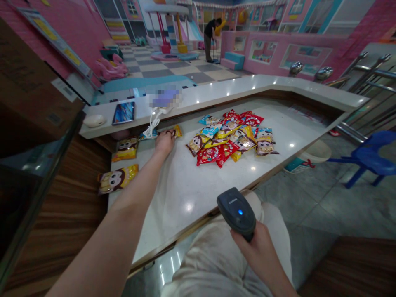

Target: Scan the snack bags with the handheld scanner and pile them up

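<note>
**Pink play hall, white desk, scanner held low**

A pink indoor play hall lies beyond a counter, where a person (210,39) stoops far off on the chequered floor. Nearer, a white desk (192,189) sits below a raised ledge (216,91) that carries a phone (123,112) and a white cable (154,123).

The left hand (165,142) stretches to the far edge of the desk, knuckles up, with its fingers curled onto a small yellow packet (177,131) lying just under the ledge. Whether they pinch it or only press on it cannot be told.

To the right, a heap of snack packets (232,138) lies loose, well apart from two monkey-print packets (126,149) (117,180) laid flat on the left. That gap suggests two separate lots.

The right hand (258,251) is wrapped tight round the handle of a barcode scanner (236,211), held near over the lap. Its head is up and its blue light is lit, and gripping it by the handle probably keeps the head unobstructed. A blue chair (369,156) stands at far right.
</note>
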Action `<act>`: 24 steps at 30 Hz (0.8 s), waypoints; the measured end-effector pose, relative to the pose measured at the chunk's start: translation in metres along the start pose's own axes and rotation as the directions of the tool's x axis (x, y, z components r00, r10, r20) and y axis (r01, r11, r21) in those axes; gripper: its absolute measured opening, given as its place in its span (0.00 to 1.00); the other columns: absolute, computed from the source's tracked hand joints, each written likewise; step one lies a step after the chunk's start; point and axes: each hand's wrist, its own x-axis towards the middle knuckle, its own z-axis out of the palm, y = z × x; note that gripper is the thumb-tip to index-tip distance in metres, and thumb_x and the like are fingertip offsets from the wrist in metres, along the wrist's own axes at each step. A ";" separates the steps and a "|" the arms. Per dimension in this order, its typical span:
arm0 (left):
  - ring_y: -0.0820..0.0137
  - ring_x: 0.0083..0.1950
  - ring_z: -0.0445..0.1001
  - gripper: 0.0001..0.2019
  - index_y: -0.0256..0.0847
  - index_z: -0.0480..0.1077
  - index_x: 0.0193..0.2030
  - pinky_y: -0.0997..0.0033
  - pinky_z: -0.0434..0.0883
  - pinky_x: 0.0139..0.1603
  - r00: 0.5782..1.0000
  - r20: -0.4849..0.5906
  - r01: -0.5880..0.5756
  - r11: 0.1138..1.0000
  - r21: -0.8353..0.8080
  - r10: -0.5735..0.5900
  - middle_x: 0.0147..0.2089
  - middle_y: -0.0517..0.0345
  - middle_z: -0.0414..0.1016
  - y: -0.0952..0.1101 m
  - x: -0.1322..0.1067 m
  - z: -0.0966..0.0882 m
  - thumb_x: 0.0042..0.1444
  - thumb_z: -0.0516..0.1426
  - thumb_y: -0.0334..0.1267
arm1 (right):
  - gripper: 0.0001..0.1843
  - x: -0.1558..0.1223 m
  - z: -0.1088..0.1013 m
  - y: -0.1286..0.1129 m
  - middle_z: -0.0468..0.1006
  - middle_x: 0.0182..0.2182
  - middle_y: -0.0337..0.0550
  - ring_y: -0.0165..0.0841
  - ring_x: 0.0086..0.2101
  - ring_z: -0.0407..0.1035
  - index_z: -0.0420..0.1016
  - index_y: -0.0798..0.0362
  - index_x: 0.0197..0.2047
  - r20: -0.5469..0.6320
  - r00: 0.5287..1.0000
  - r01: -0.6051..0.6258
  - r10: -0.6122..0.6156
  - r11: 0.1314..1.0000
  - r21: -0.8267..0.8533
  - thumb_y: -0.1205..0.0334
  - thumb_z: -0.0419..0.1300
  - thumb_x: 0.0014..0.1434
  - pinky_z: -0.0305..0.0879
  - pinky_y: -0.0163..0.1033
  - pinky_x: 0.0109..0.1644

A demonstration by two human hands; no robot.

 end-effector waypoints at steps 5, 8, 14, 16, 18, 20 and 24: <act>0.50 0.55 0.72 0.23 0.37 0.67 0.64 0.58 0.64 0.56 0.998 0.024 -0.054 0.995 0.083 0.053 0.55 0.37 0.76 0.021 -0.054 -0.014 0.64 0.52 0.40 | 0.04 -0.003 0.000 -0.001 0.78 0.23 0.38 0.34 0.26 0.70 0.76 0.55 0.29 0.001 1.000 -0.022 0.022 0.999 0.029 0.65 0.60 0.53 0.65 0.32 0.29; 0.51 0.53 0.73 0.22 0.38 0.70 0.62 0.59 0.64 0.55 0.997 0.018 -0.070 0.997 0.029 0.069 0.52 0.39 0.78 0.029 -0.097 -0.023 0.63 0.53 0.42 | 0.04 -0.004 0.000 -0.004 0.79 0.25 0.39 0.35 0.28 0.71 0.77 0.55 0.31 0.010 1.000 -0.023 0.023 0.999 0.049 0.64 0.60 0.53 0.67 0.33 0.32; 0.58 0.50 0.75 0.21 0.41 0.74 0.57 0.62 0.68 0.54 0.991 -0.052 0.068 0.810 -0.582 -0.121 0.52 0.47 0.79 0.039 -0.164 -0.038 0.59 0.58 0.46 | 0.04 -0.008 -0.003 -0.006 0.80 0.25 0.39 0.35 0.28 0.72 0.77 0.55 0.31 0.004 1.000 -0.011 0.010 0.998 0.054 0.66 0.61 0.54 0.67 0.33 0.32; 0.62 0.51 0.76 0.22 0.41 0.74 0.55 0.65 0.71 0.53 0.972 0.009 0.140 0.547 -0.825 -0.235 0.52 0.51 0.79 0.048 -0.177 -0.041 0.57 0.61 0.49 | 0.04 -0.009 -0.003 -0.006 0.80 0.25 0.39 0.35 0.28 0.72 0.77 0.55 0.32 0.006 1.000 0.002 -0.003 0.998 0.058 0.66 0.61 0.54 0.68 0.33 0.33; 0.64 0.49 0.78 0.21 0.41 0.74 0.53 0.68 0.74 0.49 0.949 0.160 0.229 0.243 -0.943 -0.272 0.49 0.52 0.80 0.060 -0.187 -0.042 0.56 0.62 0.49 | 0.04 -0.009 -0.002 -0.006 0.81 0.26 0.39 0.35 0.28 0.72 0.77 0.55 0.32 0.002 1.000 0.015 -0.015 0.998 0.060 0.67 0.61 0.53 0.68 0.33 0.33; 0.65 0.45 0.79 0.17 0.40 0.75 0.48 0.69 0.76 0.43 0.911 0.328 0.343 0.014 -0.939 -0.251 0.45 0.51 0.81 0.072 -0.194 -0.038 0.56 0.62 0.47 | 0.04 -0.009 0.000 -0.005 0.80 0.25 0.39 0.35 0.28 0.73 0.77 0.54 0.31 -0.009 1.000 0.030 -0.030 0.998 0.064 0.67 0.60 0.53 0.68 0.33 0.32; 0.67 0.41 0.81 0.11 0.39 0.75 0.45 0.72 0.78 0.38 0.829 0.525 0.484 -0.222 -0.846 -0.193 0.43 0.52 0.82 0.089 -0.201 -0.021 0.60 0.60 0.43 | 0.05 -0.007 0.003 -0.005 0.80 0.26 0.39 0.35 0.28 0.73 0.78 0.54 0.33 -0.002 0.999 0.034 -0.034 0.997 0.064 0.67 0.60 0.53 0.68 0.33 0.32</act>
